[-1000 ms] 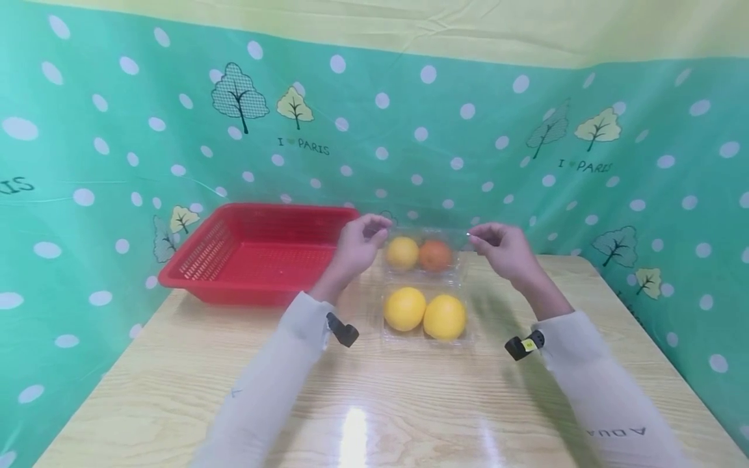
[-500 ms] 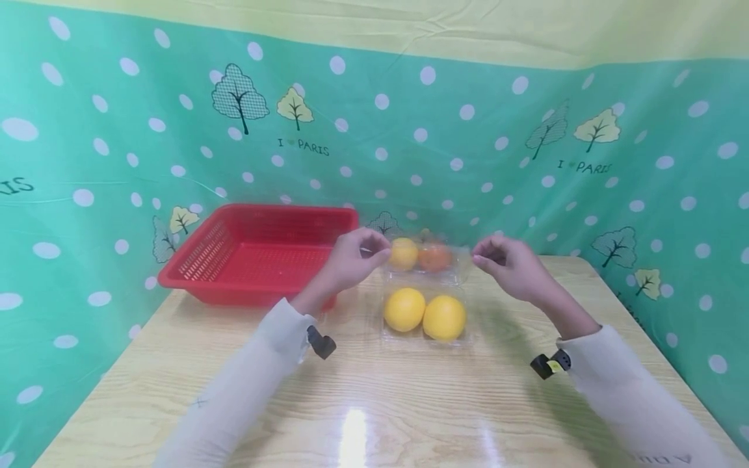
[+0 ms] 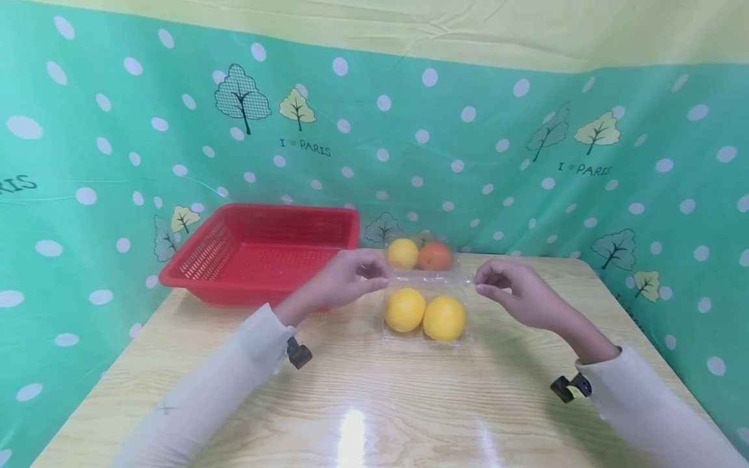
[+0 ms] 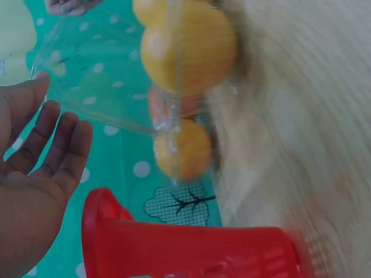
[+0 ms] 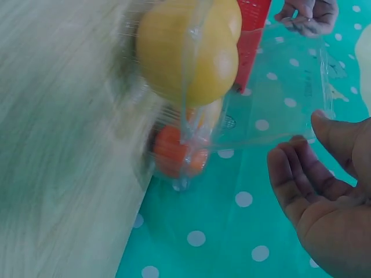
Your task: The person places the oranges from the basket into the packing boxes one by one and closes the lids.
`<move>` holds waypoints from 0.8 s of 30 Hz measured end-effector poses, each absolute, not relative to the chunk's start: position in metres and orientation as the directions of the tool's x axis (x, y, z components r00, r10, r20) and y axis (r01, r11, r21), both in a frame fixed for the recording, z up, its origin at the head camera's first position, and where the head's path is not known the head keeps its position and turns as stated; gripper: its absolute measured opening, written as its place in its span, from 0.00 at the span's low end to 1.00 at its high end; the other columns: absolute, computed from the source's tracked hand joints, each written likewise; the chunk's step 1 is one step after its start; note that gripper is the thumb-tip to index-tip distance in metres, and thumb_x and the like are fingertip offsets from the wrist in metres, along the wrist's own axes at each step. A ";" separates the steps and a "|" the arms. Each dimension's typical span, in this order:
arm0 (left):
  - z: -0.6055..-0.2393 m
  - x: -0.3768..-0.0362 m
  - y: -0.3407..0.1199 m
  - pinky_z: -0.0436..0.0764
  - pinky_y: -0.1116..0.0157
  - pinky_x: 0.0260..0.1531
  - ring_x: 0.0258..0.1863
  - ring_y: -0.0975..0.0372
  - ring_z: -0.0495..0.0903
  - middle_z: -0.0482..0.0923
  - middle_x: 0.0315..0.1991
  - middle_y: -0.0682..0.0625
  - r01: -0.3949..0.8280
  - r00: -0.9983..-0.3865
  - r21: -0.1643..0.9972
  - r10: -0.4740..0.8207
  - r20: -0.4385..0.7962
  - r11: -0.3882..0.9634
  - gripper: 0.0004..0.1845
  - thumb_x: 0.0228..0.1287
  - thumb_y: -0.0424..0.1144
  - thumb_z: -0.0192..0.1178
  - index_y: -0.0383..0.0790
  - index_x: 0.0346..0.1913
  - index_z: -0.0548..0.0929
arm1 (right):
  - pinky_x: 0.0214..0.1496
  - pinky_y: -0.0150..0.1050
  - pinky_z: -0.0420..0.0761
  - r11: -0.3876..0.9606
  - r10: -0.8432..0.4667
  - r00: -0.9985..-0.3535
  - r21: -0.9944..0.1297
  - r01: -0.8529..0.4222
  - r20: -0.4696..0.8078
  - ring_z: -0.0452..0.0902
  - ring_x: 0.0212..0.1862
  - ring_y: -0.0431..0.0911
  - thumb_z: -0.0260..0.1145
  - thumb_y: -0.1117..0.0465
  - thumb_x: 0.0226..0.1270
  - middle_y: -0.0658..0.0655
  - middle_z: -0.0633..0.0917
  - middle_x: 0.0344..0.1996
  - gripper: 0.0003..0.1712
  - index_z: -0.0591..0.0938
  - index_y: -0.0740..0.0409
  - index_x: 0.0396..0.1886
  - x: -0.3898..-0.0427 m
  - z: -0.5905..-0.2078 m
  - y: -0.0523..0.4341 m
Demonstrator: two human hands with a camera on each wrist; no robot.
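A clear plastic clamshell box (image 3: 383, 335) stands on the table with two large yellow, orange-like fruits (image 3: 405, 310) in its base. Its transparent lid (image 5: 284, 92) is raised, hinged along the base's far side. The left hand (image 3: 354, 278) pinches the lid's left corner between thumb and fingertips, and the right hand (image 3: 521, 292) holds the opposite corner the same way. Behind the box, in more clear plastic, sit a yellow-orange fruit (image 3: 402, 253) and a red-orange fruit (image 3: 435, 257). The left wrist view shows the lid's edge at the thumb.
A red plastic basket (image 3: 205, 284) with slotted sides stands at the back left, close to the left forearm. The wooden table (image 3: 409, 403) ends at a green dotted curtain (image 3: 480, 149) along the back and sides.
Both hands have come down and toward the person, bringing the lid's edge from over the rear fruits to between the two rows. The fruits and basket have stayed put.
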State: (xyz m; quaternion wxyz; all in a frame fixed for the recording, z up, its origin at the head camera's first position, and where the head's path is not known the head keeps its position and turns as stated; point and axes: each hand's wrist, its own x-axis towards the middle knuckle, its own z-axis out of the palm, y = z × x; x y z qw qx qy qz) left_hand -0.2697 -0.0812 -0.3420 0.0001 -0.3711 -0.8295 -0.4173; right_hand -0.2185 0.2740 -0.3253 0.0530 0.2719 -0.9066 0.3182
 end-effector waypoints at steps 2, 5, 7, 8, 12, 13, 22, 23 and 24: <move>-0.345 -0.268 -0.083 0.84 0.65 0.50 0.42 0.66 0.83 0.84 0.39 0.60 0.643 -0.700 0.673 0.637 0.322 0.366 0.04 0.66 0.37 0.70 0.49 0.40 0.85 | 0.46 0.40 0.85 0.649 -0.478 -0.836 -0.532 -0.543 0.270 0.81 0.40 0.42 0.67 0.68 0.71 0.53 0.85 0.36 0.05 0.82 0.54 0.39 -0.215 -0.328 0.275; -0.349 -0.264 -0.086 0.84 0.65 0.50 0.42 0.67 0.83 0.84 0.38 0.59 0.679 -0.657 0.650 0.676 0.333 0.341 0.04 0.65 0.36 0.70 0.47 0.40 0.85 | 0.47 0.42 0.85 0.654 -0.502 -0.822 -0.504 -0.564 0.269 0.81 0.40 0.40 0.68 0.68 0.70 0.51 0.85 0.36 0.06 0.82 0.52 0.38 -0.208 -0.332 0.275; -0.352 -0.262 -0.087 0.84 0.65 0.50 0.43 0.67 0.84 0.85 0.38 0.59 0.701 -0.629 0.635 0.701 0.336 0.325 0.04 0.65 0.35 0.71 0.45 0.40 0.86 | 0.47 0.41 0.85 0.655 -0.514 -0.813 -0.487 -0.578 0.274 0.81 0.40 0.38 0.69 0.68 0.69 0.48 0.85 0.36 0.08 0.82 0.51 0.38 -0.203 -0.336 0.275; -0.354 -0.261 -0.088 0.84 0.66 0.50 0.43 0.67 0.84 0.85 0.38 0.59 0.710 -0.618 0.628 0.710 0.338 0.319 0.04 0.64 0.35 0.71 0.45 0.40 0.87 | 0.46 0.40 0.85 0.650 -0.524 -0.805 -0.481 -0.589 0.279 0.81 0.41 0.38 0.70 0.68 0.68 0.47 0.85 0.36 0.08 0.82 0.50 0.38 -0.201 -0.338 0.274; -0.359 -0.259 -0.090 0.83 0.67 0.49 0.43 0.66 0.83 0.85 0.38 0.60 0.754 -0.569 0.583 0.743 0.351 0.302 0.04 0.63 0.34 0.72 0.46 0.39 0.88 | 0.44 0.37 0.85 0.626 -0.562 -0.759 -0.431 -0.650 0.327 0.81 0.41 0.37 0.72 0.72 0.63 0.42 0.83 0.36 0.15 0.82 0.47 0.38 -0.192 -0.346 0.273; -0.360 -0.258 -0.090 0.83 0.67 0.49 0.43 0.66 0.83 0.85 0.38 0.60 0.767 -0.556 0.567 0.751 0.356 0.299 0.04 0.62 0.35 0.72 0.46 0.38 0.88 | 0.43 0.36 0.85 0.624 -0.572 -0.745 -0.408 -0.667 0.344 0.81 0.41 0.36 0.73 0.73 0.62 0.41 0.83 0.37 0.17 0.81 0.45 0.38 -0.190 -0.348 0.273; -0.372 -0.250 -0.088 0.81 0.65 0.49 0.43 0.66 0.81 0.84 0.37 0.58 0.904 -0.398 0.321 0.829 0.392 0.282 0.04 0.62 0.35 0.72 0.45 0.37 0.87 | 0.42 0.35 0.85 0.616 -0.654 -0.622 -0.172 -0.768 0.431 0.80 0.41 0.37 0.78 0.74 0.52 0.43 0.82 0.36 0.18 0.83 0.51 0.36 -0.184 -0.367 0.272; -0.373 -0.249 -0.087 0.81 0.66 0.49 0.42 0.65 0.81 0.83 0.37 0.57 0.914 -0.380 0.296 0.837 0.394 0.276 0.04 0.61 0.34 0.72 0.45 0.37 0.87 | 0.41 0.34 0.85 0.614 -0.663 -0.606 -0.145 -0.776 0.439 0.80 0.41 0.38 0.79 0.74 0.51 0.44 0.82 0.36 0.18 0.83 0.51 0.36 -0.184 -0.370 0.272; -0.375 -0.248 -0.087 0.81 0.66 0.48 0.42 0.65 0.81 0.83 0.37 0.57 0.925 -0.360 0.272 0.844 0.398 0.266 0.05 0.61 0.34 0.73 0.45 0.37 0.87 | 0.41 0.34 0.85 0.608 -0.672 -0.591 -0.124 -0.784 0.445 0.80 0.40 0.38 0.79 0.74 0.51 0.44 0.82 0.36 0.18 0.84 0.52 0.36 -0.183 -0.372 0.273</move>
